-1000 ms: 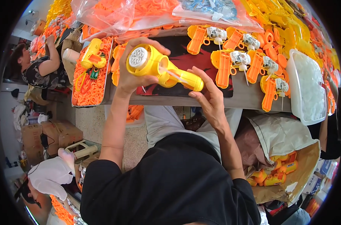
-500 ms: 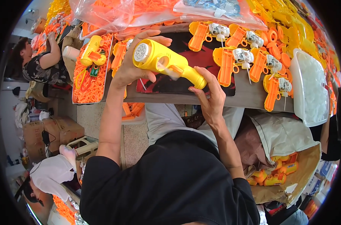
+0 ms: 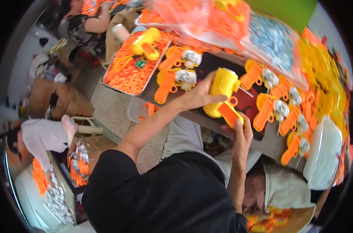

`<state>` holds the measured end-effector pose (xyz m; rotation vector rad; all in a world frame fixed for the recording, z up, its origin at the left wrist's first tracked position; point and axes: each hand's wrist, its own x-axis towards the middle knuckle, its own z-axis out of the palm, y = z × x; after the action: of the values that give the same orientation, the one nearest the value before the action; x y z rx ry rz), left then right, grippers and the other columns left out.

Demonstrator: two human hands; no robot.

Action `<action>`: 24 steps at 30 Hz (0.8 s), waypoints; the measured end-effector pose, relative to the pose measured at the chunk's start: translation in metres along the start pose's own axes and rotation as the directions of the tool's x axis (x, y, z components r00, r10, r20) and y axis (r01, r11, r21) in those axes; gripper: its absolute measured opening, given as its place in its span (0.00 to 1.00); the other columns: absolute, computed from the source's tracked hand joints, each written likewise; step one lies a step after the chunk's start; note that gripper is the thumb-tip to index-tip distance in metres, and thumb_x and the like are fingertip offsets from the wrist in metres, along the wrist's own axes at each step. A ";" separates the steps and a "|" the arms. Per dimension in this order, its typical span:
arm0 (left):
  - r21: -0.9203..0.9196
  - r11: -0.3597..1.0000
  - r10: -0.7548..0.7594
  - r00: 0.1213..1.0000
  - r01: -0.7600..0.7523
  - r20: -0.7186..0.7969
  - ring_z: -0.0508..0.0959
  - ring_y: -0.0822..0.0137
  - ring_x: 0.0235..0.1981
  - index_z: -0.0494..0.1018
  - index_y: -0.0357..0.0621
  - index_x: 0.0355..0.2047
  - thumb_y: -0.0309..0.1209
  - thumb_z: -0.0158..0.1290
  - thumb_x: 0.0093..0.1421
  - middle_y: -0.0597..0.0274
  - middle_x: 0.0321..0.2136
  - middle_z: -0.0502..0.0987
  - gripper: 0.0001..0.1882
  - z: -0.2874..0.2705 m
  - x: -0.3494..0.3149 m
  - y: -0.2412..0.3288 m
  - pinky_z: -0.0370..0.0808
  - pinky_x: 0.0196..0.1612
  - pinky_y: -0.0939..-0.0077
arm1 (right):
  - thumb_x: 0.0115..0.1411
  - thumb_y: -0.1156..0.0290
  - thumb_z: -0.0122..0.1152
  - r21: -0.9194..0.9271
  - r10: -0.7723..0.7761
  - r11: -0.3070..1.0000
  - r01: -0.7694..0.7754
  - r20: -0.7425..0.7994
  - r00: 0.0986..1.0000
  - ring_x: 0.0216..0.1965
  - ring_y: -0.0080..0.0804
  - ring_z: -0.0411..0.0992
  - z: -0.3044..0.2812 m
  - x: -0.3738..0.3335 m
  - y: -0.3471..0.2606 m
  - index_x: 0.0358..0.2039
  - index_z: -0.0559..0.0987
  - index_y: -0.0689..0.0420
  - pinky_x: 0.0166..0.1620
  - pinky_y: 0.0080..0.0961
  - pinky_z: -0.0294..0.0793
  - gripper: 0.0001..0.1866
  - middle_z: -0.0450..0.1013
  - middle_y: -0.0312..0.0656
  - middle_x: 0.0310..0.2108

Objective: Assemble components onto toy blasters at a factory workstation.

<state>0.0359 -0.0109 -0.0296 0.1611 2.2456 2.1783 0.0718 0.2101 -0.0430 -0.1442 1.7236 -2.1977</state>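
My left hand wraps round the thick barrel of a yellow toy gun, held above a dark red and black mat on the table. The fingers of my right hand close on the end of its handle, whose orange inner side faces up. Left of it lie orange toy gun halves with whitish mechanisms attached. Several more such halves are spread to the right. Part of the right hand's grip is hidden behind the handle.
A metal tray of small orange rings stands at the left, another yellow toy gun on it. Bags of orange and blue parts lie behind. At right are yellow parts, a translucent tub and an open sack.
The toy gun has turned in my hands: its round front no longer faces me and the orange handle side shows. My right hand has shifted its grip. The whole view has swung round.
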 end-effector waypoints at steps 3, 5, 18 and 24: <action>-0.134 0.983 -0.127 0.991 0.122 -0.032 0.71 0.68 0.57 0.51 0.38 0.69 0.36 0.69 0.55 0.57 0.55 0.71 0.50 -0.017 -0.018 0.013 0.67 0.63 0.69 | 0.75 0.56 0.45 0.055 0.016 0.998 -0.027 0.193 0.981 0.37 0.28 0.78 0.002 -0.004 0.004 0.57 0.69 0.64 0.44 0.25 0.76 0.24 0.76 0.44 0.45; 0.189 0.982 0.015 0.984 0.019 -0.177 0.74 0.67 0.55 0.55 0.38 0.68 0.34 0.69 0.54 0.55 0.56 0.71 0.47 -0.051 -0.029 0.028 0.71 0.59 0.70 | 0.75 0.53 0.43 0.018 0.004 1.000 -0.009 0.254 0.967 0.39 0.27 0.77 0.004 -0.008 0.001 0.58 0.69 0.63 0.45 0.24 0.75 0.25 0.77 0.45 0.46; 0.444 0.828 0.146 0.633 0.342 -0.760 0.79 0.70 0.44 0.70 0.32 0.58 0.40 0.65 0.59 0.55 0.48 0.79 0.32 -0.300 -0.098 0.022 0.75 0.48 0.74 | 0.71 0.72 0.52 -0.174 -0.009 0.983 0.061 0.285 0.958 0.41 0.22 0.76 0.018 0.016 -0.005 0.48 0.78 0.63 0.47 0.21 0.73 0.11 0.78 0.39 0.45; 0.950 0.136 0.672 0.678 0.282 -0.298 0.71 0.50 0.59 0.70 0.39 0.60 0.38 0.64 0.58 0.49 0.57 0.74 0.32 -0.218 -0.099 0.049 0.65 0.64 0.56 | 0.71 0.70 0.53 -0.206 0.044 0.978 0.000 0.209 0.977 0.43 0.22 0.76 -0.012 0.011 -0.013 0.49 0.78 0.62 0.49 0.22 0.74 0.12 0.77 0.37 0.44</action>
<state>0.1208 -0.2349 0.0198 -0.5018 3.9336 0.0719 0.0554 0.2203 -0.0353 -0.3942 1.8153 -1.9060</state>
